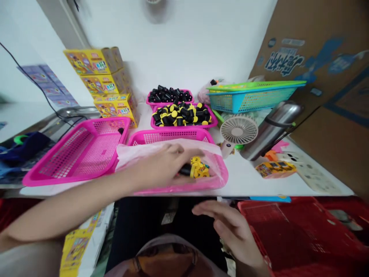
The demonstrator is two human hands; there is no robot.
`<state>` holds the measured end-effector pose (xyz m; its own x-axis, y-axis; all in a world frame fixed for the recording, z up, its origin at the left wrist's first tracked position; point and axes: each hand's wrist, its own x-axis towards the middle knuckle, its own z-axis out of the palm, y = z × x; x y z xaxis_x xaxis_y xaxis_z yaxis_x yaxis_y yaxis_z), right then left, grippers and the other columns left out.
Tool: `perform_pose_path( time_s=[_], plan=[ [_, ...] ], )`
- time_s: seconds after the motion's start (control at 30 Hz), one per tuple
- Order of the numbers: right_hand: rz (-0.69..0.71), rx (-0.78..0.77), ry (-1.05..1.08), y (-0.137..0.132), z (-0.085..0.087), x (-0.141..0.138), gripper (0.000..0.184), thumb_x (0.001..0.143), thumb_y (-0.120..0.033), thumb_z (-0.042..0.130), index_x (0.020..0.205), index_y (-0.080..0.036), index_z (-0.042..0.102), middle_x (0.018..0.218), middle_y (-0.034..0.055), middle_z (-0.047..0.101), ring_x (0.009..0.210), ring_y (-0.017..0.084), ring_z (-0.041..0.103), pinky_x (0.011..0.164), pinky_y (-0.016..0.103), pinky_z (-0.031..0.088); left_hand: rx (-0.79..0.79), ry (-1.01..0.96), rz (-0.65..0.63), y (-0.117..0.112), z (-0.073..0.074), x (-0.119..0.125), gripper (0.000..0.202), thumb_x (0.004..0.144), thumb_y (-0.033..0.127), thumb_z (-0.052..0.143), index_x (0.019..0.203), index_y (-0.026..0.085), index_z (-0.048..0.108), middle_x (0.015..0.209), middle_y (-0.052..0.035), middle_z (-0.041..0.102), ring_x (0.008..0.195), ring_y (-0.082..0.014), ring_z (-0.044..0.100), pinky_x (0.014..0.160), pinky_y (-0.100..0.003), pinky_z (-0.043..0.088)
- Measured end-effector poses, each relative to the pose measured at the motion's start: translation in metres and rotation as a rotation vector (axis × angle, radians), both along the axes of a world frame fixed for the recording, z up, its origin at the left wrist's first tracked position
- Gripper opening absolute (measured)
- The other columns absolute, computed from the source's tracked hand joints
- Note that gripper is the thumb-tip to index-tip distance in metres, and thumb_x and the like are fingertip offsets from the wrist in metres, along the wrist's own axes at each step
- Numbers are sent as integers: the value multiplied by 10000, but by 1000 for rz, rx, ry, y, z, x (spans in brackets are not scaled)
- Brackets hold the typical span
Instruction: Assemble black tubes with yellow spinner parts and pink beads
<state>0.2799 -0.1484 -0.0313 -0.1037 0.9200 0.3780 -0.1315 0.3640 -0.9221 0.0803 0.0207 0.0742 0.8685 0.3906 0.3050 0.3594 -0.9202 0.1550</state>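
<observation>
Head view: L hand on yellow-black toy, grip unclear; R hand spread, empty.

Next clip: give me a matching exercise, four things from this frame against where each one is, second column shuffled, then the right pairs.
Things:
1. left hand
2. right hand
3. small fan
4. yellow boxes

Places:
a. beside the steel flask
b. stacked at the back left of the table
c. in the front pink basket lined with a plastic bag, at the yellow and black parts
d. below the table edge, next to the red basket

Pairs: 1-c, 2-d, 3-a, 4-b
</observation>
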Motion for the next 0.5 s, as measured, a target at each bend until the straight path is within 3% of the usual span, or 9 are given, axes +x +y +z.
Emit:
perform_pose_path(
  time_s=[0.03, 0.13, 0.2, 0.27, 0.37, 0.43, 0.5],
  plan=[
    [-37, 32, -61, -1, 1, 6, 263, 1048, -306, 627, 1262, -349, 774, 1110, 43, 837, 1029, 164, 798, 935, 240, 625, -9, 6, 30, 24, 10, 17, 681, 971, 550, 676, 1521, 215, 451, 1150, -140, 724, 1075, -318, 674, 951, -453, 535],
    [-107, 100, -157, 4, 1, 12, 215, 1053, -279, 607, 1129, -308, 806, 912, 22, 840, 867, 136, 802, 816, 182, 626, 32, -14, 155, 98, 40, 74, 673, 1001, 476, 644, 1561, 207, 385, 1141, -145, 754, 1104, -316, 697, 1038, -475, 493],
    [-124, 116, -234, 10, 1, 12, 210, 1051, -262, 599, 1075, -287, 806, 883, 21, 833, 826, 130, 795, 783, 170, 619, 64, 25, 341, 139, 60, 106, 703, 1024, 451, 596, 1596, 157, 313, 1116, -178, 770, 1173, -355, 686, 1133, -564, 405],
    [-123, 147, -335, 14, 1, 14, 202, 1040, -246, 603, 1050, -274, 803, 887, 27, 826, 837, 130, 791, 787, 167, 613, 32, 112, 503, 169, 78, 122, 837, 1022, 483, 581, 1648, 112, 169, 1191, -238, 756, 1264, -406, 648, 1163, -616, 358],
    [-84, 205, -417, 15, -2, 23, 193, 1034, -259, 605, 1082, -280, 791, 899, 33, 819, 867, 143, 793, 801, 175, 619, 1, 118, 576, 201, 98, 98, 907, 1016, 496, 581, 1676, 156, 61, 1382, -245, 685, 1280, -371, 651, 1115, -516, 447],
    [-48, 214, -434, 14, -8, 31, 182, 1035, -275, 610, 1089, -297, 782, 887, 22, 817, 840, 141, 795, 786, 165, 623, 6, 132, 547, 218, 106, 52, 844, 1022, 472, 587, 1673, 222, 113, 1433, -165, 674, 1237, -286, 676, 1079, -400, 486],
    [-29, 190, -447, 13, -20, 39, 170, 1031, -287, 623, 1096, -318, 778, 880, 10, 819, 812, 139, 797, 772, 155, 625, -16, 240, 710, 227, 107, -9, 677, 1050, 456, 552, 1628, 230, 280, 1405, -107, 691, 1208, -237, 671, 1085, -375, 487]
  ],
)
